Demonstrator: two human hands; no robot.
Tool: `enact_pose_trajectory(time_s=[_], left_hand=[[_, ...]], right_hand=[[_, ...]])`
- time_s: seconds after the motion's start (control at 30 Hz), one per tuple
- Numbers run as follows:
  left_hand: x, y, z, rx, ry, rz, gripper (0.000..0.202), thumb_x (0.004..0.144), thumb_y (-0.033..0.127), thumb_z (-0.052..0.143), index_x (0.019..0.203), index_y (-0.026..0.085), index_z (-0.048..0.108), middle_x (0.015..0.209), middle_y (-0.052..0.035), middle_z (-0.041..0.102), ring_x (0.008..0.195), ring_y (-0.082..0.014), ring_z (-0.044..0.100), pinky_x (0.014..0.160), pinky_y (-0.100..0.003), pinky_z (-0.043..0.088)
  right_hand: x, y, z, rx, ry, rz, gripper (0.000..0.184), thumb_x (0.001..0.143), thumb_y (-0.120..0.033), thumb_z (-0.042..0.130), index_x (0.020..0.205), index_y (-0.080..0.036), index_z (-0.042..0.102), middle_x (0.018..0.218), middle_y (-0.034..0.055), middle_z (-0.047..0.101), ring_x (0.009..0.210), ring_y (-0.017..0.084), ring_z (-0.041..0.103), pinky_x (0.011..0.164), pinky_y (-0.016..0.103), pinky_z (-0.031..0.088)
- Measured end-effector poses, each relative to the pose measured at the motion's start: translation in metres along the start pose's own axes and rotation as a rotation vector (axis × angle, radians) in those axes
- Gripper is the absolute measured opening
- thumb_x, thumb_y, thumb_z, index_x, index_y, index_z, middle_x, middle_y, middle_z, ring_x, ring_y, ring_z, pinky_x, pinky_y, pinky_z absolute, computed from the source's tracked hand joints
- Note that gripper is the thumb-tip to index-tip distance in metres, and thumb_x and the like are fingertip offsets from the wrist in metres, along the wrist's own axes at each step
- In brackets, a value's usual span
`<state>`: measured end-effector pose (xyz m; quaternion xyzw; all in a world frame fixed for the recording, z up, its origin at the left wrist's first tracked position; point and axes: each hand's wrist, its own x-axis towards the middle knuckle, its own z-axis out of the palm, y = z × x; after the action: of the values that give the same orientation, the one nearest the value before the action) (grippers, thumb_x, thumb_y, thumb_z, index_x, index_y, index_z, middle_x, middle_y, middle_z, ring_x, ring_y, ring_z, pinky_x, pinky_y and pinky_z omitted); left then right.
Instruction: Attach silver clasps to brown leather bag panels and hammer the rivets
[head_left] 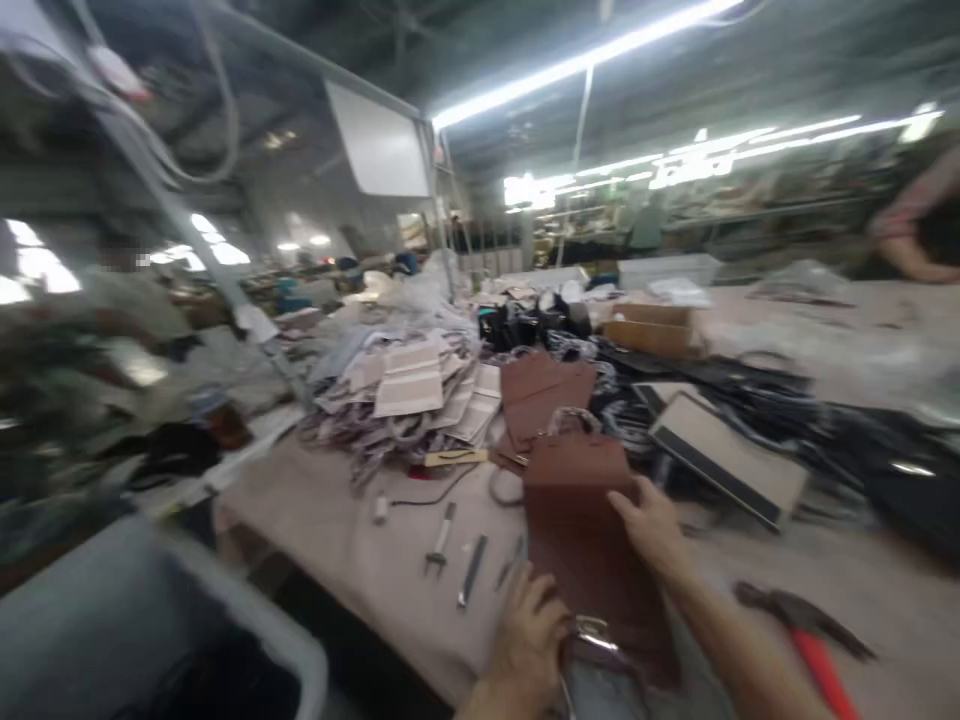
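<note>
A brown leather handbag lies across the near table, with a looped handle at its far end and a shiny metal clasp at its near end. My left hand has its fingers curled at the bag's near left edge, close to the clasp. On the right edge, my right hand grips the leather, thumb on top and the other fingers partly hidden. More brown leather pieces lie just beyond the bag. The picture is smeared by motion.
Left of the bag lie a caliper-like tool and a dark flat tool. A red-handled hammer is at right. Beyond are stacked pale pieces, black bags and a cardboard box. A grey bin stands at left.
</note>
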<state>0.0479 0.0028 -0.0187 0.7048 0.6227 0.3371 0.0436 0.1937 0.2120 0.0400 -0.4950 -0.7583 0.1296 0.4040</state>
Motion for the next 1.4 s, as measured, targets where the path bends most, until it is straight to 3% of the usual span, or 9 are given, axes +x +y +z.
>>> enact_pose_trajectory(time_s=[0.13, 0.37, 0.5, 0.57, 0.7, 0.83, 1.13, 1.3, 1.4], left_hand=[[-0.003, -0.003, 0.003, -0.073, -0.026, -0.008, 0.032, 0.090, 0.007, 0.046, 0.099, 0.022, 0.073, 0.133, -0.0083, 0.066, 0.140, -0.0337, 0.050, 0.112, -0.060, 0.049], [-0.004, -0.008, -0.012, -0.047, -0.066, 0.014, 0.025, 0.092, 0.009, 0.054, 0.103, 0.021, 0.073, 0.134, -0.0073, 0.066, 0.139, -0.0329, 0.051, 0.114, -0.057, 0.048], [-0.003, -0.008, -0.011, -0.054, -0.087, -0.003, 0.023, 0.094, 0.011, 0.056, 0.105, 0.021, 0.074, 0.134, -0.0080, 0.066, 0.139, -0.0317, 0.050, 0.118, -0.057, 0.043], [-0.003, -0.009, -0.010, -0.059, -0.088, -0.018, 0.022, 0.095, 0.012, 0.057, 0.107, 0.020, 0.074, 0.133, -0.0087, 0.066, 0.139, -0.0312, 0.050, 0.117, -0.056, 0.044], [-0.004, -0.006, -0.012, -0.068, -0.079, -0.035, 0.023, 0.096, 0.013, 0.057, 0.108, 0.021, 0.074, 0.133, -0.0085, 0.066, 0.140, -0.0292, 0.050, 0.116, -0.051, 0.047], [-0.005, -0.002, -0.010, -0.049, -0.058, -0.030, 0.023, 0.097, 0.013, 0.057, 0.110, 0.020, 0.074, 0.132, -0.0099, 0.066, 0.137, -0.0295, 0.052, 0.114, -0.050, 0.050], [-0.006, 0.002, -0.003, -0.115, 0.020, -0.022, 0.022, 0.097, 0.015, 0.057, 0.109, 0.022, 0.074, 0.125, -0.0107, 0.069, 0.127, -0.0274, 0.060, 0.109, -0.048, 0.054], [0.004, -0.028, -0.034, -0.136, 0.158, -0.204, 0.019, 0.097, 0.021, 0.055, 0.106, 0.018, 0.072, 0.111, -0.0113, 0.073, 0.108, -0.0247, 0.068, 0.101, -0.041, 0.056], [0.011, -0.057, -0.062, 0.101, 0.083, -0.408, 0.020, 0.094, 0.023, 0.056, 0.105, 0.016, 0.071, 0.106, -0.0132, 0.071, 0.107, -0.0285, 0.066, 0.100, -0.042, 0.053]], right_hand=[[-0.031, 0.043, -0.030, -0.083, -0.068, 0.242, 0.020, 0.091, -0.025, 0.058, 0.107, -0.016, 0.067, 0.094, 0.0081, 0.072, 0.083, 0.020, 0.069, 0.073, 0.034, 0.057], [-0.037, 0.028, -0.023, -0.114, -0.148, 0.366, 0.039, 0.082, -0.027, 0.056, 0.117, -0.012, 0.064, 0.096, 0.0163, 0.072, 0.091, 0.031, 0.067, 0.083, 0.043, 0.053], [-0.064, 0.021, -0.037, -0.122, -0.158, 0.281, 0.052, 0.084, -0.026, 0.054, 0.133, -0.009, 0.055, 0.127, 0.0239, 0.061, 0.120, 0.037, 0.055, 0.105, 0.054, 0.042], [-0.087, 0.015, -0.049, -0.093, -0.175, 0.205, 0.049, 0.086, -0.027, 0.053, 0.132, -0.012, 0.055, 0.135, 0.0212, 0.057, 0.127, 0.035, 0.050, 0.110, 0.052, 0.038], [-0.138, 0.000, -0.074, -0.006, -0.255, 0.035, 0.030, 0.088, -0.030, 0.058, 0.115, -0.020, 0.065, 0.131, 0.0128, 0.061, 0.124, 0.028, 0.055, 0.109, 0.047, 0.042], [-0.168, -0.004, -0.081, -0.024, -0.310, -0.114, 0.028, 0.091, -0.037, 0.062, 0.113, -0.021, 0.067, 0.130, 0.0123, 0.061, 0.122, 0.031, 0.054, 0.106, 0.052, 0.041], [-0.159, -0.016, -0.053, -0.107, -0.315, -0.170, 0.018, 0.091, -0.038, 0.068, 0.096, -0.021, 0.067, 0.110, 0.0101, 0.065, 0.101, 0.029, 0.054, 0.092, 0.048, 0.042], [-0.160, -0.011, -0.050, -0.064, -0.287, -0.209, 0.013, 0.095, -0.035, 0.064, 0.096, -0.022, 0.067, 0.107, 0.0079, 0.066, 0.101, 0.027, 0.053, 0.092, 0.046, 0.040], [-0.160, -0.005, -0.051, -0.044, -0.307, -0.213, 0.013, 0.095, -0.035, 0.064, 0.097, -0.023, 0.066, 0.109, 0.0078, 0.066, 0.101, 0.027, 0.053, 0.093, 0.046, 0.039]])
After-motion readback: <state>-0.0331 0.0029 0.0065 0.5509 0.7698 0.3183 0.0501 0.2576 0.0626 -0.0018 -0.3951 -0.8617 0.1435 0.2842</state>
